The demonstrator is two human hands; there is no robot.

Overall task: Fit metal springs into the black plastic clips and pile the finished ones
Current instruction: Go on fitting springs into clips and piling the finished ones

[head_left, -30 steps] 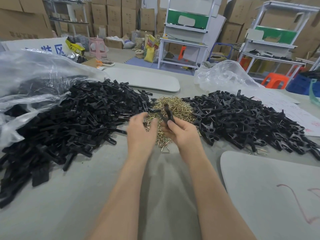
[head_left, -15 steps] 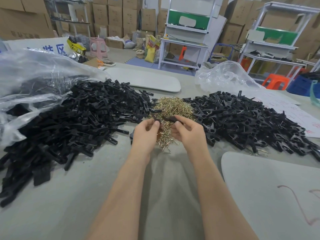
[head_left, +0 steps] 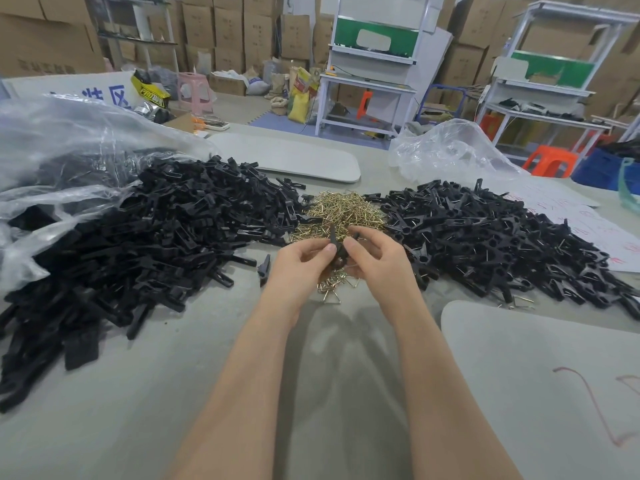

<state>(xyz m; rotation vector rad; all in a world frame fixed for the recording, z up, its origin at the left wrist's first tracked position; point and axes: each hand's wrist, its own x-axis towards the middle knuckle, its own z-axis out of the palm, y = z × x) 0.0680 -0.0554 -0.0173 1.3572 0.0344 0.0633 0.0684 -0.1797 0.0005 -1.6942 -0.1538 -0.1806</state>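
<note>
Bare desk (head_left: 166,393) open near left and between forearms. Left clip pile (head_left: 138,244) blocks left; right clip pile (head_left: 485,244) blocks right; spring heap (head_left: 341,211) fills gap between. Left hand (head_left: 298,263) and right hand (head_left: 377,258), gripping held clip (head_left: 333,235), cover heap's near edge. Loose clip (head_left: 264,270) just left of left hand. Grey board (head_left: 540,375) flat at near right.

We see bright, even light, soft shadows on the table (head_left: 322,341) below the fingers (head_left: 365,234), glare on the bag (head_left: 69,150) left of them, frame edges bowed.
</note>
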